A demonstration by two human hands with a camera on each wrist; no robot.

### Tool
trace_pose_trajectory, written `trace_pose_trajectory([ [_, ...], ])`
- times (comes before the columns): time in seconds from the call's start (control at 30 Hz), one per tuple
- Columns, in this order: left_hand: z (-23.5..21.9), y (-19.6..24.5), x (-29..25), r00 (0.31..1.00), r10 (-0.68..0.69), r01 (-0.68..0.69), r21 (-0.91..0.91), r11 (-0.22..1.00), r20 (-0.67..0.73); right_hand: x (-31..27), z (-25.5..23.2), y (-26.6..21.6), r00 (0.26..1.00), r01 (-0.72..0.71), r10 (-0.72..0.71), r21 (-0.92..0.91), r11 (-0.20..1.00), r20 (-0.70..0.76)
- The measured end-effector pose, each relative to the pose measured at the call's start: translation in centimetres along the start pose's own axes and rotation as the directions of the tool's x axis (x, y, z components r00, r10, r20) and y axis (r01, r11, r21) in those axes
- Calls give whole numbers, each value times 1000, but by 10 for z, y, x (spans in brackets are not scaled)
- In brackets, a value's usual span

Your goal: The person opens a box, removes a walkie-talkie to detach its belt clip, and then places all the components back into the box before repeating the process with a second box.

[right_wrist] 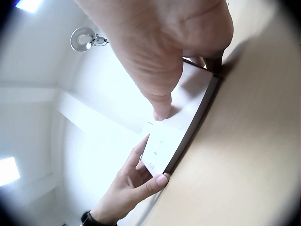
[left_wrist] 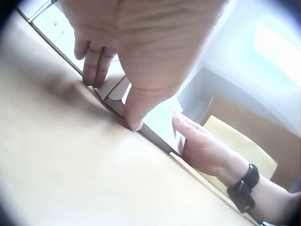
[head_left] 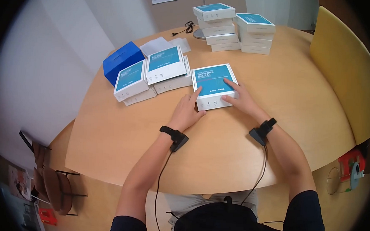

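A white cardboard box [head_left: 212, 77] with a blue-green printed lid lies flat on the table, its lid closed, directly before the person. At its left side the left hand [head_left: 187, 112] holds the near corner, thumb low at the front and index finger up by the lid's edge. The right hand [head_left: 245, 101] grips the opposite side, with the thumb on the front edge and the index finger reaching over the lid. From the right wrist, the left thumb [right_wrist: 157, 181] shows at the box's bottom corner. Both wrists wear black straps with cabled cameras.
Matching boxes [head_left: 130, 77] are piled to the left, one box [head_left: 166, 62] tilted on top, beside a solid blue box [head_left: 123, 60] and papers [head_left: 156, 45]. Two stacks [head_left: 220, 35] [head_left: 256, 37] stand at the back near a black cable [head_left: 188, 28]. A yellow chair back [head_left: 342, 73] borders the right.
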State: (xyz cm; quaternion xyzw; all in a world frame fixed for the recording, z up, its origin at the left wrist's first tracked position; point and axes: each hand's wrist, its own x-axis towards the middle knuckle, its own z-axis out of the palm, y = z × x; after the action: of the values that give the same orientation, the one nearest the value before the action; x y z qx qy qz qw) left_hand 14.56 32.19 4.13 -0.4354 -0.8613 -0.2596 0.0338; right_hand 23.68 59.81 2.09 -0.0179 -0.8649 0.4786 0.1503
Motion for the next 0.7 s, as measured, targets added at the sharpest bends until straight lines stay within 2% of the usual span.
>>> trace_pose_trajectory([
  [0.1,1,-11,1,997,-35,41,-96,995,71,-4,-1,-1,998,-39,39,6,999,46],
  [0.2,5,-21,1,996,-11,22,-110,994,91,-8,-4,-1,994,-66,63,24,998,87],
  [0.33,7,-27,-2,997,-8,14,-77,997,82,-14,-8,-4,988,-66,65,1,998,140],
  [0.5,2,-28,-6,997,40,-33,-112,993,59,-14,-10,3,990,-46,54,-59,997,129],
  [0.6,-2,-21,-6,983,-78,128,-315,940,168,-12,-9,4,992,-34,44,-84,996,115],
  [0.7,2,-30,-9,992,-8,41,-272,961,123,-12,-11,2,990,-28,40,-90,996,134],
])
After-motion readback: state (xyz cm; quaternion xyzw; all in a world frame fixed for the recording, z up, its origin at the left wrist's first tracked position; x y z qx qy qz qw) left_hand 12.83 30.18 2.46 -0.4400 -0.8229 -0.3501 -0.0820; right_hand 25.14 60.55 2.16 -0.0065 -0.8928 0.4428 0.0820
